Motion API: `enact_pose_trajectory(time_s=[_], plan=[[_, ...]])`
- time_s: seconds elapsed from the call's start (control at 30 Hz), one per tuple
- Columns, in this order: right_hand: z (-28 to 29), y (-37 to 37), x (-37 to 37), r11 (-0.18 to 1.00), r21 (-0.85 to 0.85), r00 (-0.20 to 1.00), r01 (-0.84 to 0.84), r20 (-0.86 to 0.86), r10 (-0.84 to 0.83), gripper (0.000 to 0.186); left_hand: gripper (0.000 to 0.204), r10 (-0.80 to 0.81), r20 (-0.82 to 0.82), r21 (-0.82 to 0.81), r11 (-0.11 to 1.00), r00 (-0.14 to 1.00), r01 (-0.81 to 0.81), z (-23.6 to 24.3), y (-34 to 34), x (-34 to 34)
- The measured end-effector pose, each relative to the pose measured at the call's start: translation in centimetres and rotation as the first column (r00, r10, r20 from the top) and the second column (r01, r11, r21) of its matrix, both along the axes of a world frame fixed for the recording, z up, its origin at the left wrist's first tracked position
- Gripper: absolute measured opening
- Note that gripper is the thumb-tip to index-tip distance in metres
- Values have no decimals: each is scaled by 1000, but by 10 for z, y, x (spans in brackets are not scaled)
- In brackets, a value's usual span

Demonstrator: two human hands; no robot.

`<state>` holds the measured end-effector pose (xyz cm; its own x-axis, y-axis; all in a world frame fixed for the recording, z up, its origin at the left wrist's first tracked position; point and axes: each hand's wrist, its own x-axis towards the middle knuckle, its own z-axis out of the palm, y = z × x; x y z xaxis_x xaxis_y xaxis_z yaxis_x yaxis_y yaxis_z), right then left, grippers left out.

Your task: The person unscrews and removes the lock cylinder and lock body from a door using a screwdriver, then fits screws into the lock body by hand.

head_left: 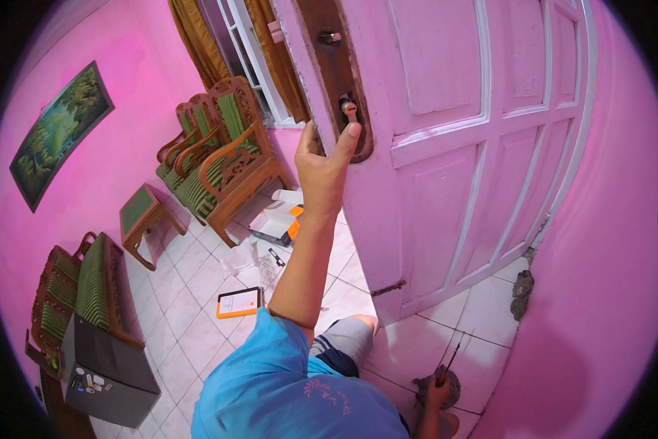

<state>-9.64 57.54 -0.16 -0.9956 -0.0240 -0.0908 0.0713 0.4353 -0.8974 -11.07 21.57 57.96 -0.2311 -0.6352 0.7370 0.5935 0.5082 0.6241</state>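
Note:
My left hand [326, 164] reaches up to the free edge of a pink door [439, 175]. Its fingers wrap round that edge, and its thumb presses just under a metal lock cylinder [349, 108]. The cylinder sits in a bare brown wooden recess [329, 66], with a metal spindle [330, 37] higher up. Low on the right, my right hand [437, 395] is closed round the handle of a screwdriver [455, 354], its shaft pointing upward. A grey mottled shape [452, 386] lies by that hand; I cannot tell what it is.
On the tiled floor lie an opened box [274, 223], clear plastic packaging [240, 257], a small black part [276, 257] and an orange-black box [239, 302]. Carved chairs [226, 154], a small table [144, 219] and a grey cabinet [109, 373] stand left. A crumpled rag [521, 294] lies beside the right wall.

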Motion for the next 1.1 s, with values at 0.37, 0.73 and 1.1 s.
enact_pose_trajectory(time_s=[0.37,0.73,1.1], plan=[[15,-2,0,999,13,999,-41,16,40,29,53,-7,29,-42,999,1000,8,-2,-4,6],[238,-85,-71,823,-544,951,-161,-309,-19,22,57,-77,-2,-16,997,997,77,0,-1,1],[605,-238,-52,573,-564,729,-595,-679,87,37,42,-208,22,27,978,978,208,1,0,3]])
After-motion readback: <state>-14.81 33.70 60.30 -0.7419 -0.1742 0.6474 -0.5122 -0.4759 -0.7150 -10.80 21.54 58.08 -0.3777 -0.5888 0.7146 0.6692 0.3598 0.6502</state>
